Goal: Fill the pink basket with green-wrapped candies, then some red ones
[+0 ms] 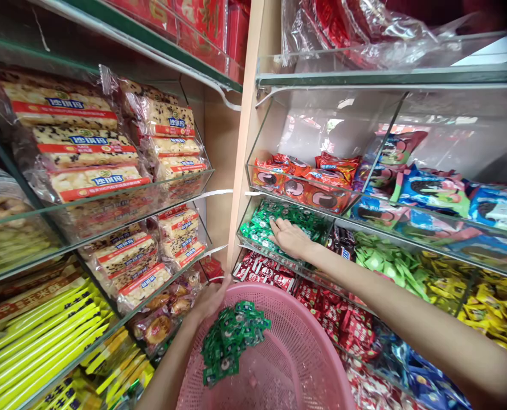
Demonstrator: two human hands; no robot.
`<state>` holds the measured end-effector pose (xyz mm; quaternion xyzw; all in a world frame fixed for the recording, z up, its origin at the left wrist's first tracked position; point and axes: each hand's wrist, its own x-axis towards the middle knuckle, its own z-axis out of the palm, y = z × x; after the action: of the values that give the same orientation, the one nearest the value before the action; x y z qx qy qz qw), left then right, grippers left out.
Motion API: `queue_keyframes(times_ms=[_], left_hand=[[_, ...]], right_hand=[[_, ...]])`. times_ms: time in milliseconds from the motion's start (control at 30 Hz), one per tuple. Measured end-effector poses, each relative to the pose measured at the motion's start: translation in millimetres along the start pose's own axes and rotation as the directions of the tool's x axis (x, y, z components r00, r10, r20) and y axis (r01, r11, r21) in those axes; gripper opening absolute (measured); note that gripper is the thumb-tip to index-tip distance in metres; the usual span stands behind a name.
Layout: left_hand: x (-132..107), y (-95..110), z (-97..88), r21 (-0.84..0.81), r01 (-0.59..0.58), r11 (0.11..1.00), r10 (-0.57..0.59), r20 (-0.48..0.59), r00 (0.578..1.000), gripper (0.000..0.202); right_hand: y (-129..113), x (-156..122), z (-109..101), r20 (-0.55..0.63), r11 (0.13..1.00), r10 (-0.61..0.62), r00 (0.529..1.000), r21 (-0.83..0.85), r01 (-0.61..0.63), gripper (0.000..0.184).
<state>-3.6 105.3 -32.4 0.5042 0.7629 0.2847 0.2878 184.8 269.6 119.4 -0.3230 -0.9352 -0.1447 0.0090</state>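
Observation:
A pink plastic basket (pixel 317 341) with perforated walls is in front of me, holding a heap of green-wrapped candies (pixel 234 341) on its left side. My left hand (pixel 213 297) grips the basket's upper left rim; its fingertips are partly hidden. In a clear shelf bin, my right hand (pixel 291 236) rests palm down on more green-wrapped candies (pixel 260 219). Its fingers are apart and slightly bent over the wrappers, and nothing shows lifted in them.
Glass shelves hold packaged puffed-rice cakes (pixel 99 179) on the left and red cookie packs (pixel 305 176) above my right hand. A glass edge (pixel 407 233) runs over my right forearm. Red-wrapped sweets (pixel 264 270) lie below the green bin. A wooden post (pixel 241 142) divides the shelves.

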Motion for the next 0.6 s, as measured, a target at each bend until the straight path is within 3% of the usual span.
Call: queue_keyframes(times_ms=[133,367,600], left_hand=[[0,-2,0.9,-0.009,0.003,1.000,-0.003,-0.012,1.000,0.068],[-4,0,-1.3,-0.078,0.011,0.997,-0.012,-0.013,1.000,0.065],[-5,4,-1.9,-0.077,0.024,0.997,-0.025,-0.013,1.000,0.064]], right_hand=[[-2,1,2,-0.005,1.000,-0.013,1.000,0.002,0.013,0.051],[14,8,2,-0.054,0.977,-0.117,0.992,0.174,0.125,0.030],[25,19,6,-0.072,0.955,-0.083,0.994,0.279,0.100,0.017]])
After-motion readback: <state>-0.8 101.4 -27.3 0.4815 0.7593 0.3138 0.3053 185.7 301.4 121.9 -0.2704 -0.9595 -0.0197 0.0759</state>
